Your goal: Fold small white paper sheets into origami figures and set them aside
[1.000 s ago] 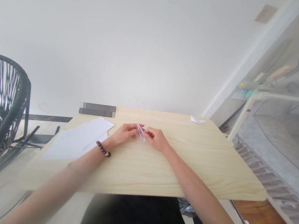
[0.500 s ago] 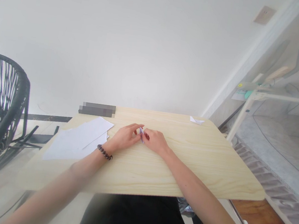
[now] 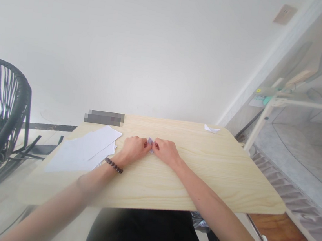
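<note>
Folded paper (image 3: pixel 150 140) sat just below frame centre, mostly hidden in the grip; left hand (image 3: pixel 135 148) and right hand (image 3: pixel 166 152) pinched it, exact contact unclear; visible tip pointed up-frame, couldn't tell long axis

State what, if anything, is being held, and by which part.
A folded paper, pinched by the left hand at its left side and the right hand at its right.
</note>
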The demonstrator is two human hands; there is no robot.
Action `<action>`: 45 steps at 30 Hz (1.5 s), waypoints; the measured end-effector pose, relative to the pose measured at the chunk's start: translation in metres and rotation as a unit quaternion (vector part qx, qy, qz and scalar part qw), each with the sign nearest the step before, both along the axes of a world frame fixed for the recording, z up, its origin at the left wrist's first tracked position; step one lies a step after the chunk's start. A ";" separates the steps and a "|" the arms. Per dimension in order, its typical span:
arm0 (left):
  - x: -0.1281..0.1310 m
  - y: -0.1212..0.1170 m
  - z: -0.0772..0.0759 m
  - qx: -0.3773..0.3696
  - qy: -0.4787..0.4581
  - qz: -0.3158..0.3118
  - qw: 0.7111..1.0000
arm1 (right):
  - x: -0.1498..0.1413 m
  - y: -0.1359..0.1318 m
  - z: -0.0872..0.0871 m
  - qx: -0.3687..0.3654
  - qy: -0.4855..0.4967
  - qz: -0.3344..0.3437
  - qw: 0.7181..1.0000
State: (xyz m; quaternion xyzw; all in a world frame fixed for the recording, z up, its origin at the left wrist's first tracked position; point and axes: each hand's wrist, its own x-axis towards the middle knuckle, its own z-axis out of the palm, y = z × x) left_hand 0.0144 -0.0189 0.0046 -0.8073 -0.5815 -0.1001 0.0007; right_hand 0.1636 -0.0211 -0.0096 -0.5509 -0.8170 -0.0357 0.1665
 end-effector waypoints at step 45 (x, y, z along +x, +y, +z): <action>-0.002 0.001 0.001 -0.010 -0.063 -0.022 0.998 | -0.001 -0.002 0.000 -0.014 0.110 -0.010 0.994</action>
